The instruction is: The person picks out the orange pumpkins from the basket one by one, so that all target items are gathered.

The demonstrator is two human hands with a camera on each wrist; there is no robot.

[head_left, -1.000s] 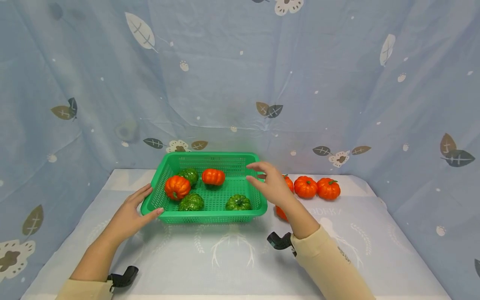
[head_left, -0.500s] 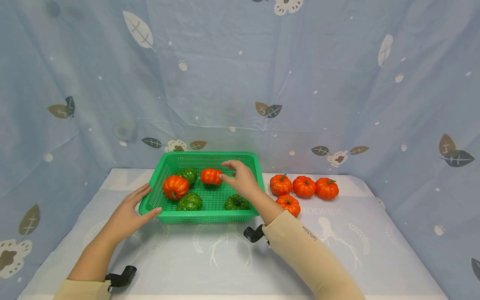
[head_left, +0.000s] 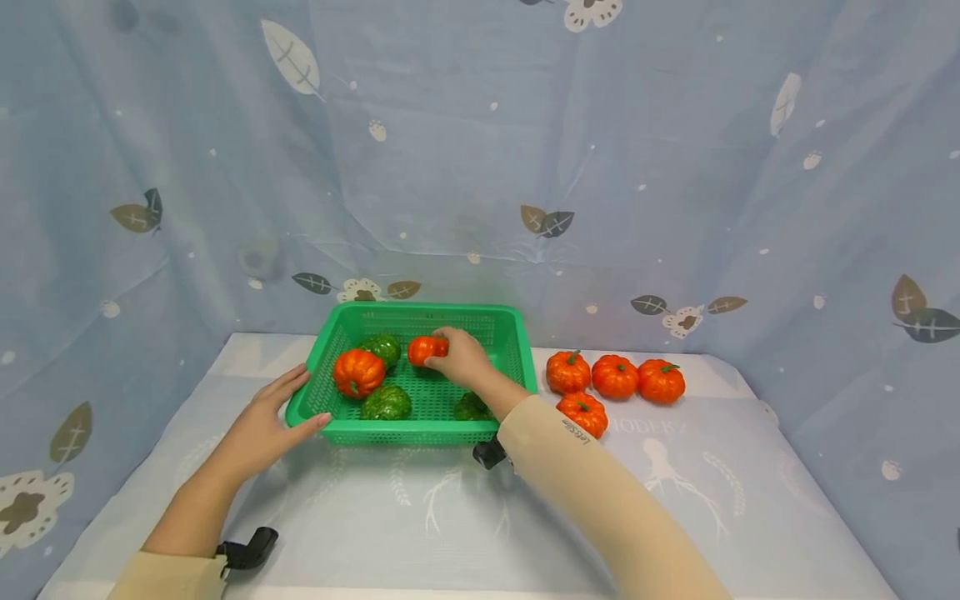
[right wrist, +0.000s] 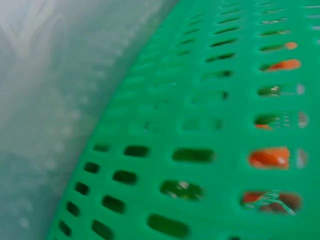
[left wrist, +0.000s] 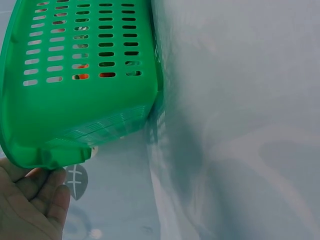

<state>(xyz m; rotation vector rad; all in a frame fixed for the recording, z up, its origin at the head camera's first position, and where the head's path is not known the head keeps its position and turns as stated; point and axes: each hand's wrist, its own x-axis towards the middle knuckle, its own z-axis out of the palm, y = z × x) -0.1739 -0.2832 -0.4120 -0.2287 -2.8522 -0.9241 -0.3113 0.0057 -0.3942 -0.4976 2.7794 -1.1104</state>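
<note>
A green plastic basket (head_left: 420, 427) with slotted walls stands on the table, holding small orange and green pumpkins. My right hand (head_left: 467, 364) reaches inside and grips an orange pumpkin (head_left: 422, 351) near the back, thumb on the near side and fingers on the far side. Left of it lie another orange pumpkin (head_left: 358, 372) and two green pumpkins, one at the back (head_left: 382, 348) and one in front (head_left: 386, 403). A third green pumpkin (head_left: 471, 407) is partly hidden under my right wrist. With relaxed fingers, my left hand (head_left: 262, 427) touches the basket's left rim (left wrist: 25, 159).
Right of the basket, several orange pumpkins sit on the white-clothed table: three in a back row (head_left: 615, 377) and one in front (head_left: 582, 414). A blue patterned curtain (head_left: 480, 167) hangs behind and along both sides. The right wrist view shows mostly the basket's slotted wall (right wrist: 240, 125).
My right hand has moved left from over the basket's right rim to the orange pumpkin and taken hold of it. My left hand has stayed at the rim.
</note>
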